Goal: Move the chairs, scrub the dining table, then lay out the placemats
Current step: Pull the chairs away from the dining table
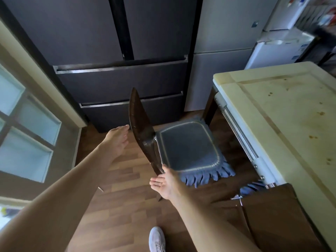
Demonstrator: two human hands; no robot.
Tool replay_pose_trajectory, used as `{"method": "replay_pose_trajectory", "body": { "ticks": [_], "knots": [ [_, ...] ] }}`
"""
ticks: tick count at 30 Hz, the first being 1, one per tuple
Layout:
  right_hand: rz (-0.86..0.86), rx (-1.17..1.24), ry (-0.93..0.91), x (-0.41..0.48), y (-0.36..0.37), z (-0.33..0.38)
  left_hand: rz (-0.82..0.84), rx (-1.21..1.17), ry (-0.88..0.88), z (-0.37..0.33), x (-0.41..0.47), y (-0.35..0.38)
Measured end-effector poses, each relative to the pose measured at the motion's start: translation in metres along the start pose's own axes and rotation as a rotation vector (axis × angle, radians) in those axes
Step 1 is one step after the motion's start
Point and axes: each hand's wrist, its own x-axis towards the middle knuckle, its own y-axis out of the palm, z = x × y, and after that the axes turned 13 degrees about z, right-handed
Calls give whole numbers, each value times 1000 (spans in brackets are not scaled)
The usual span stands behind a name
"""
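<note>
Forearms fill the near field, both reaching toward 12 o'clock, with one pale shoe (156, 239) planted on the wood floor (127, 197) below them. We note the left hand (116, 140) flat, fingers straight and pressed together, tips just beside the far edge of the backrest (140, 128); contact we cannot confirm. Right hand (166, 184) is palm-up, fingers spread and holding nothing, thumb at the near end of the backrest. The chair (189, 146) stands at 12 o'clock, pulled out from the counter (272, 110), which lies at 2 o'clock, stained and not yet scrubbed. A second chair (269, 215) sits tucked in at 4 o'clock. Nothing is gripped yet, so we judge the risks thus: closing on one end only would twist the chair; swinging it away could knock the backrest into the fridge (120, 79) close behind; dragging could scrape the floor or catch our foot; the fringed cushion (205, 176) may slip.
</note>
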Motion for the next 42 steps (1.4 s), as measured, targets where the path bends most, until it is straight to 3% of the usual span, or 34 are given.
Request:
{"method": "replay_pose_trajectory", "body": {
  "ticks": [12, 18, 42],
  "knots": [
    [-84, 427, 6, 73, 22, 4, 156, 163, -47, -11, 78, -6],
    [-68, 664, -69, 88, 19, 0, 79, 237, -36, -11, 95, 2],
    [-142, 707, -232, 23, -106, 130, 217, 283, -5, 9, 114, 193]
  ]
}}
